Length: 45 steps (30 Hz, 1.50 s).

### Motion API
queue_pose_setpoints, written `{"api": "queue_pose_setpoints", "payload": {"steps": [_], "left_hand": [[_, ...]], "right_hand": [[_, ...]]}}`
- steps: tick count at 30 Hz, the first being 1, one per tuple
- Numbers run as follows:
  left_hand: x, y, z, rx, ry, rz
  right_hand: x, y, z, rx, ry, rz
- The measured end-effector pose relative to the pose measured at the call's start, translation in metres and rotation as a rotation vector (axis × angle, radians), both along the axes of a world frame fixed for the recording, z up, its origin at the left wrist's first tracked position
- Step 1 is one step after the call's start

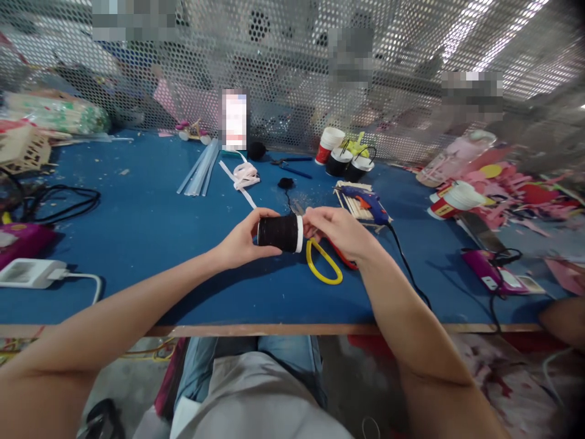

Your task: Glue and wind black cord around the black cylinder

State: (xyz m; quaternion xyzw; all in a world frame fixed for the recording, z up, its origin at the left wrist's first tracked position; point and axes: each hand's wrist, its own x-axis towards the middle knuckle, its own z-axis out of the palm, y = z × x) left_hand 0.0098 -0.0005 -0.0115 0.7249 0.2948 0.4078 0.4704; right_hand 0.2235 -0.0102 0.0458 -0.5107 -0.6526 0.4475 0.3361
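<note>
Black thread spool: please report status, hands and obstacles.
Left hand grips black thread spool with white rim. Right hand pinches its rim end. Yellow-and-red handled scissors lie beneath.

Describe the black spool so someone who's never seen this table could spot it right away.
Start at the blue table and look to its middle, just above the yellow-handled scissors. The black spool is held on its side between the left hand and right hand. Its white end rim sets it apart.
</note>
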Motion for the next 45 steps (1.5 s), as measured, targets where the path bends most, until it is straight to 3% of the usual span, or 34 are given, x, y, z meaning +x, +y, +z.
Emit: {"api": "queue_pose_setpoints", "payload": {"steps": [6, 12, 14, 19, 25, 29, 35, 41, 45], "left_hand": [[0.002, 0.007, 0.007, 0.138, 0.115, 0.030], [0.002, 0.023, 0.025, 0.002, 0.137, -0.034], [0.004, 0.027, 0.025, 0.030, 0.167, -0.017], [0.008, 0.028, 0.008, 0.124, 0.187, -0.022], [0.008, 0.021, -0.002, 0.245, 0.214, -0.034], [0.006, 0.017, -0.001, 0.386, 0.231, -0.105], [0.004, 0.014, -0.002, 0.438, 0.278, -0.115], [0.004, 0.012, 0.004, 0.426, 0.337, -0.141], [0.004, 0.013, 0.003, 0.418, 0.359, -0.107]], "right_hand": [[-0.012, 0.002, -0.004, -0.071, 0.150, -0.041], [-0.013, 0.004, -0.002, 0.111, 0.065, -0.052], [-0.009, 0.007, -0.003, 0.133, -0.019, -0.042], [0.001, 0.015, -0.014, 0.301, -0.107, -0.180], [-0.007, 0.012, -0.019, 0.186, -0.121, 0.002], [-0.013, 0.012, -0.015, 0.064, 0.057, 0.063], [-0.014, 0.018, -0.011, -0.084, 0.119, 0.036], [-0.026, 0.022, 0.002, -0.099, 0.102, 0.087], [-0.034, 0.029, 0.001, -0.012, -0.032, 0.109]]}}
